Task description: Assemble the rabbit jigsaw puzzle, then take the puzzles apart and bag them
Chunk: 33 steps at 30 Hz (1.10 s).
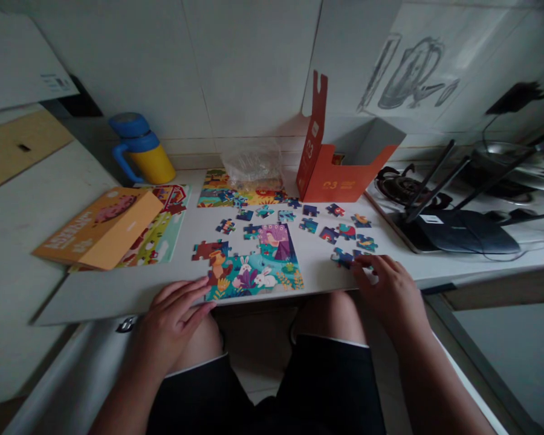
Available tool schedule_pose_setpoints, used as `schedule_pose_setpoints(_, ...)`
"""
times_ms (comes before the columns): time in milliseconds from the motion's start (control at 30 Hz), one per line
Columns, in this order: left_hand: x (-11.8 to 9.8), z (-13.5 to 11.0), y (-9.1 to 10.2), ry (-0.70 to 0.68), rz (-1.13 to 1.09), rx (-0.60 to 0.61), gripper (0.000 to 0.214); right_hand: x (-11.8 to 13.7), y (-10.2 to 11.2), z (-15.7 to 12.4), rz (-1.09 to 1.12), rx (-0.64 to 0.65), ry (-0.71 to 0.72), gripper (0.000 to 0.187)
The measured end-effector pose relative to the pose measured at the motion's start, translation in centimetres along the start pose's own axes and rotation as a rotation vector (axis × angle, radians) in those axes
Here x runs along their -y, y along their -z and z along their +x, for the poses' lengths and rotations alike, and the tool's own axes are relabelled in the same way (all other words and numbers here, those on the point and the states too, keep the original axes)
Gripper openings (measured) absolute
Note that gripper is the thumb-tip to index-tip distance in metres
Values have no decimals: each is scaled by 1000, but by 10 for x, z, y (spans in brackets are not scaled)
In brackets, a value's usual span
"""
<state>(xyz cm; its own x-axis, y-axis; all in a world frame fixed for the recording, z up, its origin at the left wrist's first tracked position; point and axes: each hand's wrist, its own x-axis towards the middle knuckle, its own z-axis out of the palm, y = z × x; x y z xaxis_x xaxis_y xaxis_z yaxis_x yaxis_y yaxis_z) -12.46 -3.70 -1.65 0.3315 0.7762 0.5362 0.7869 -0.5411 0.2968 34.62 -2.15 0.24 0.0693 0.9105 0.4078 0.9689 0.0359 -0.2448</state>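
A partly joined jigsaw puzzle with rabbits and a peacock lies near the front edge of the white counter. My left hand rests flat at the counter's edge, fingers stretched out and touching the puzzle's lower left corner. My right hand lies to the right of the puzzle, its fingertips pinching a dark blue loose piece. Several other loose pieces are scattered behind it.
An open orange box stands at the back, beside a clear plastic bag on a finished puzzle. A yellow box lies left over another picture, with a blue-and-yellow jug behind. A black router and cables sit right.
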Motion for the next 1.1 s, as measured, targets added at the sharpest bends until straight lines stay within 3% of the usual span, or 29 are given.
schedule_pose_setpoints(167, -4, 1, -2, 3, 29, 3, 29, -20, 0, -3, -6, 15, -48, 43)
schedule_pose_setpoints(333, -11, 5, -4, 34, 60, -16, 24, -12, -3, -3, -62, 40, -18, 48)
schedule_pose_setpoints(567, -11, -17, -32, 26, 198, -184, 38, -7, -4, 1, -138, 135, -54, 54)
schedule_pose_setpoints(733, -8, -30, -47, 32, 285, -214, 50, -17, -10, 9, -67, 182, -37, 52)
schedule_pose_setpoints(900, -9, -28, -46, 36, 272, -232, 49, -27, -17, 21, 53, 179, 5, 50)
schedule_pose_setpoints(1100, -9, -31, -46, 50, 259, -208, 53, -34, -20, 35, 112, 282, -40, 54)
